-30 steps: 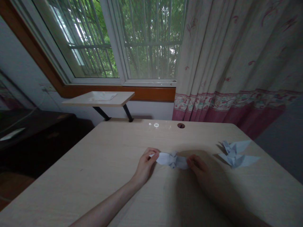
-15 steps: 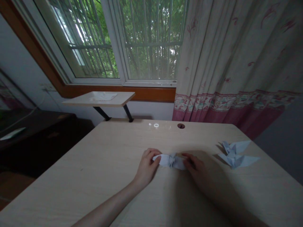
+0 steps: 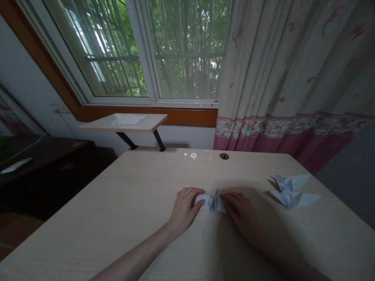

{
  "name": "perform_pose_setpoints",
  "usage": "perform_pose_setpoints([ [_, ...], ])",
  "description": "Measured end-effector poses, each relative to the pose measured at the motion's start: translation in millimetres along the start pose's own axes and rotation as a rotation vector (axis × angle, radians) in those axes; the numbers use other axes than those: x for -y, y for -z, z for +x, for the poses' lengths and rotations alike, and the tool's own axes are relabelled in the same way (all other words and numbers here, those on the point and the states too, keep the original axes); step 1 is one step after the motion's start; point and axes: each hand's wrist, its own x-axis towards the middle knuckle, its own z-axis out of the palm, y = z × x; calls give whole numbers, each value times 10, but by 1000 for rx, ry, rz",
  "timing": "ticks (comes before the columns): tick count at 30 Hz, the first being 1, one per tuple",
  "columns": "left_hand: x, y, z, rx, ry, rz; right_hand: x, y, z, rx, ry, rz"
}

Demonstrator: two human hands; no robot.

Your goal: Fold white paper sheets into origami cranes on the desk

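Note:
A folded white paper figure (image 3: 213,203), with a pleated middle and a wing to each side, is between my two hands just above or on the desk. My left hand (image 3: 186,207) pinches its left wing between thumb and fingers. On the opposite side, my right hand (image 3: 238,208) has its fingertips closed on the right wing, close to the pleated middle. Parts of both wings are hidden by my fingers. Two finished-looking paper cranes (image 3: 293,191) lie side by side toward the desk's right edge.
The pale wooden desk (image 3: 140,183) has a round cable hole (image 3: 224,156) at its back edge. A raised shelf (image 3: 152,121) on black legs carries a stack of white paper (image 3: 129,119). Behind are a barred window and a floral curtain (image 3: 258,78). A dark cabinet (image 3: 58,156) stands left.
Both hands have moved inward along the wings, nearer the pleated middle. The paper figure's middle now looks narrower and more upright. The two cranes have not moved.

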Motion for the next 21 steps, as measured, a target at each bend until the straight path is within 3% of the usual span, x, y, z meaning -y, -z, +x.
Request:
perform_pose_setpoints([
  [6,-20,3,4,36,-37,14,78,47,-59,37,201,-160],
  [13,14,-31,-4,11,-53,24,131,28,-83,28,251,-264],
  [21,-7,-22,-18,-12,-118,16,117,-38,-121,-2,212,-247],
])
